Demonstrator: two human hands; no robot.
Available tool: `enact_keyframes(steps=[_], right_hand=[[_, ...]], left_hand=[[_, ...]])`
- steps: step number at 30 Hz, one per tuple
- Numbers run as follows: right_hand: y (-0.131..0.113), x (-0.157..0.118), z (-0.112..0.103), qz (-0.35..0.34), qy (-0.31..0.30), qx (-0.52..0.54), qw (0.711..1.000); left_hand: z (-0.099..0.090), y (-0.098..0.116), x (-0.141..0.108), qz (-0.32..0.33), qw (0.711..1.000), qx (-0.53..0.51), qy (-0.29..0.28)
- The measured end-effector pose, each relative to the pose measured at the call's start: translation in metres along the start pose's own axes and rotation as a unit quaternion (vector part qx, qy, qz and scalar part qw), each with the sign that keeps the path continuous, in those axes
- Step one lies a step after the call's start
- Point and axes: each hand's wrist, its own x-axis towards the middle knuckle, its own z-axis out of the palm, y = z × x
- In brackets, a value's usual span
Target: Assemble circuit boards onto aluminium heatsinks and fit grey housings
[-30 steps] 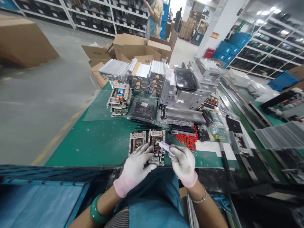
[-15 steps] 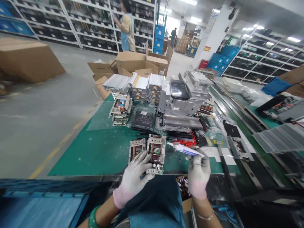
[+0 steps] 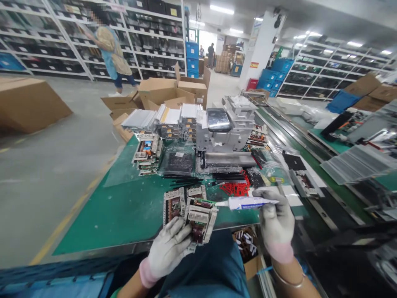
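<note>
In its white glove, my left hand grips a circuit board by its left side, at the table's front edge. The board is tilted up off the green table. Two more boards lie behind it: a left board and a right board, partly covered by the held one. My right hand, also gloved, is closed around a white and blue tube. The tube lies nearly level, nozzle pointing left at the held board's upper right corner; whether they touch I cannot tell.
Behind lie red plastic parts, black strips and a bagged black part. Stacked boards, finned heat sinks and a metal housing with a phone stand farther back. A person walks by the shelves.
My left hand has raised and tilted the board, uncovering another behind it. The tube has swung more level, its nozzle now at the board. The person in the back is farther left in view.
</note>
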Motion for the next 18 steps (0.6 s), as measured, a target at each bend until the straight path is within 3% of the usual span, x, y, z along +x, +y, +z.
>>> enact_keyframes(steps=[4, 9, 14, 18], right_hand=[[-0.009, 0.01, 0.0, -0.029, -0.042, -0.021, 0.998], [-0.012, 0.014, -0.001, -0.063, -0.08, -0.056, 0.993], [-0.013, 0.013, 0.001, -0.111, -0.124, -0.074, 0.983], [-0.015, 0.015, -0.001, -0.117, -0.139, -0.076, 0.98]], left_hand=[[0.007, 0.0, -0.005, -0.022, 0.999, -0.028, 0.035], [0.009, -0.001, -0.008, -0.011, 1.0, -0.011, 0.011], [0.005, 0.002, -0.002, -0.008, 0.998, -0.038, 0.039], [0.003, 0.002, -0.002, 0.014, 0.999, -0.026, 0.02]])
